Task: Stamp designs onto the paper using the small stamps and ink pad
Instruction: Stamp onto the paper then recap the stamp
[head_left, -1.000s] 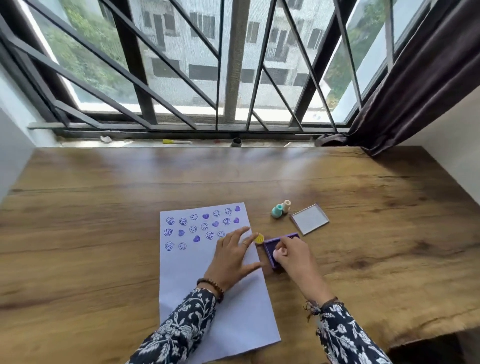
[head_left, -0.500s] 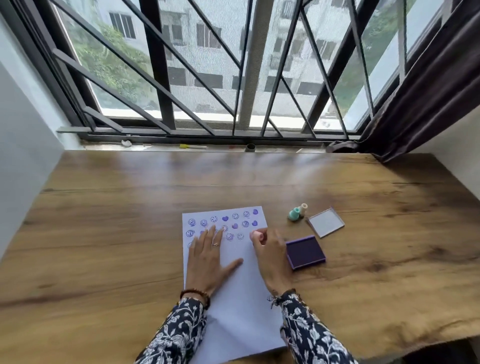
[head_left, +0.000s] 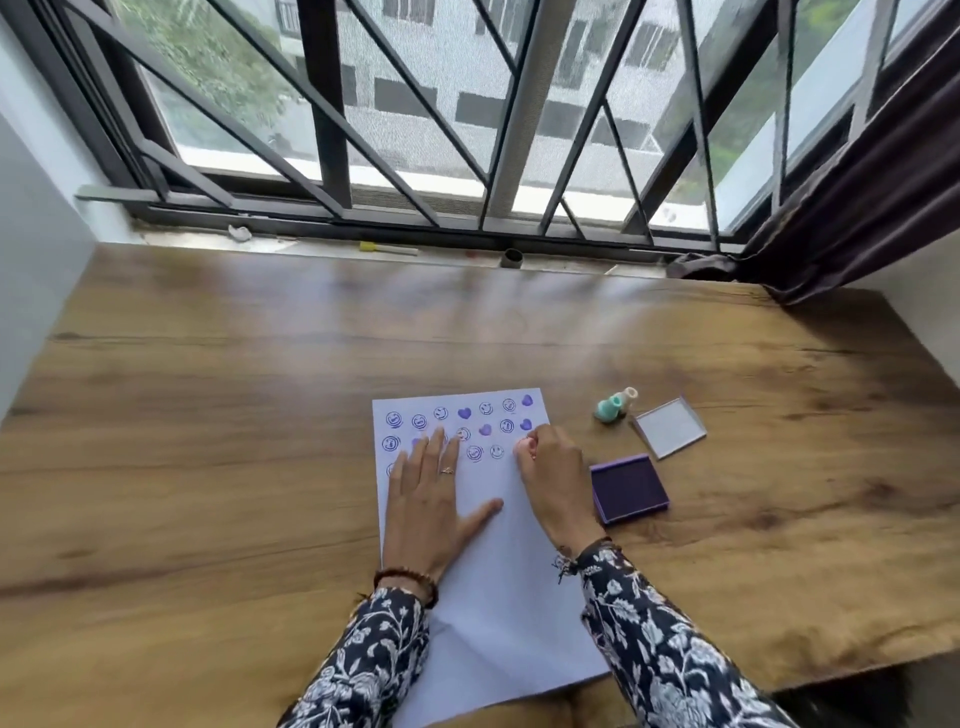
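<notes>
The right hand (head_left: 550, 467) is pinching a small pink stamp (head_left: 524, 444) down onto the paper (head_left: 498, 561), at three o'clock of the printed rows (a print being made, I judge). The left hand (head_left: 431, 509) is lying spread flat, pinning the sheet; next comes a straight lift, then re-inking at the ink pad (head_left: 628, 488) to the right.

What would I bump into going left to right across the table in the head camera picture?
Left hand flat on the paper → right hand pinching a small stamp → purple ink pad → clear lid
</notes>
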